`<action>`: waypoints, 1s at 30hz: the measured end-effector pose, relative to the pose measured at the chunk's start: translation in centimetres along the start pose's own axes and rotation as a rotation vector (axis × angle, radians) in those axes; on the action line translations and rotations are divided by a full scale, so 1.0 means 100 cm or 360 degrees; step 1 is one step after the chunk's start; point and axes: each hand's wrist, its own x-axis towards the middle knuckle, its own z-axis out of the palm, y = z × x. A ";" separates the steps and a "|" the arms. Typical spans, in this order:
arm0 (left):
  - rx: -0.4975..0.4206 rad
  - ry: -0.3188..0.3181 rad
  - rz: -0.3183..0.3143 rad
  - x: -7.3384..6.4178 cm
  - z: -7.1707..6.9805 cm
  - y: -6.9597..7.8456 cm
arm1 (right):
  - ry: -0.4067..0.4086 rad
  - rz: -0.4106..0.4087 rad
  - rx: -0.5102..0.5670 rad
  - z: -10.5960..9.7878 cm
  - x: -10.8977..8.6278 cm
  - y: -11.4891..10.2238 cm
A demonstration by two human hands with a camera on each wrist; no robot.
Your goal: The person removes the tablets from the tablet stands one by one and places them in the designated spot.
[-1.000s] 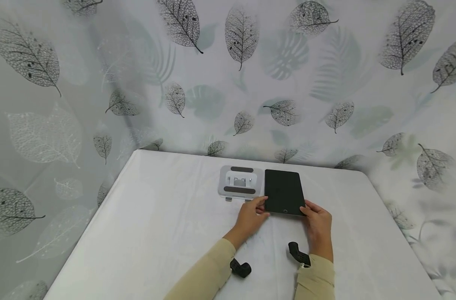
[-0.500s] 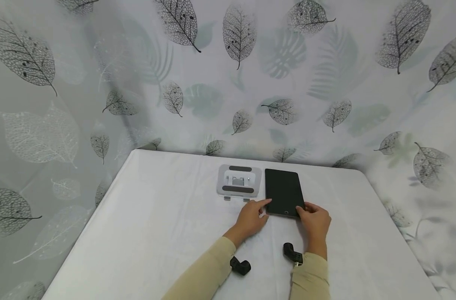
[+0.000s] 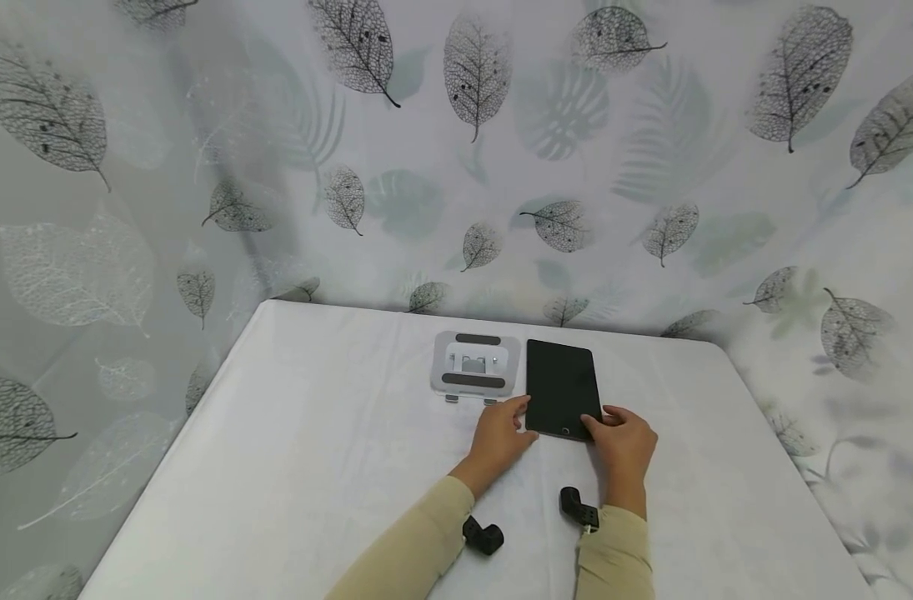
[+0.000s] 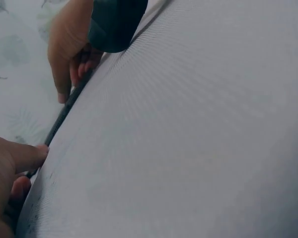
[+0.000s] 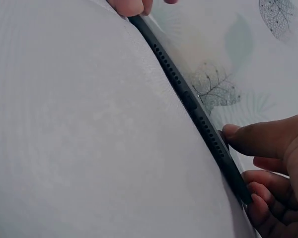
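A black tablet (image 3: pixel 561 383) lies screen up on the white-covered table, its round home button towards me. The right hand (image 3: pixel 625 442) pinches the near right corner, thumb on the screen side and fingers curled at the side edge. In the right wrist view, the speaker holes and port show along the tablet's thin edge (image 5: pixel 188 99), between both hands. At the near left corner, the left hand (image 3: pixel 497 437) holds with its thumb at the front edge and index finger at the left edge. Beside the tablet's left side is a silver tablet stand (image 3: pixel 474 365), folded flat, with two dark grey pads.
White cloth covers the table (image 3: pixel 313 433), whose far edge runs along a leaf-printed curtain (image 3: pixel 426 167). Black wrist devices (image 3: pixel 483 536) stick out from both beige sleeves (image 3: pixel 407 546).
The left index finger, on the screen half a second ago, is now back at the left edge. The right thumb has moved slightly left over the corner. The stand has stayed put.
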 end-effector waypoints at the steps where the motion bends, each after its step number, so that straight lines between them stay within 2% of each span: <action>1: -0.0003 0.0011 -0.0007 0.000 0.000 0.000 | -0.0007 0.0002 0.0003 0.001 0.000 0.000; 5: 0.0059 0.0050 0.0020 -0.002 -0.001 0.000 | -0.0025 0.0011 0.0026 0.001 0.000 -0.001; 11: 0.0144 0.0041 0.0034 0.003 -0.008 0.003 | -0.0029 0.0028 0.0108 0.000 0.005 -0.010; 17: 0.0122 0.0047 0.0013 0.004 -0.018 0.004 | -0.0044 0.0039 0.0169 0.002 0.005 -0.019; 20: 0.0055 0.0037 -0.0005 0.006 -0.021 0.002 | -0.0027 0.0017 0.0184 0.003 0.006 -0.020; 25: -0.0285 0.0002 -0.0061 0.008 -0.027 0.000 | 0.0019 -0.0018 0.0245 0.004 0.008 -0.019; 28: -0.0422 -0.0021 -0.0087 0.004 -0.038 0.002 | 0.0087 -0.0013 0.0348 0.002 0.007 -0.020; 30: -0.0413 -0.0024 -0.0085 0.001 -0.050 0.006 | 0.0151 -0.0030 0.0433 -0.002 0.005 -0.024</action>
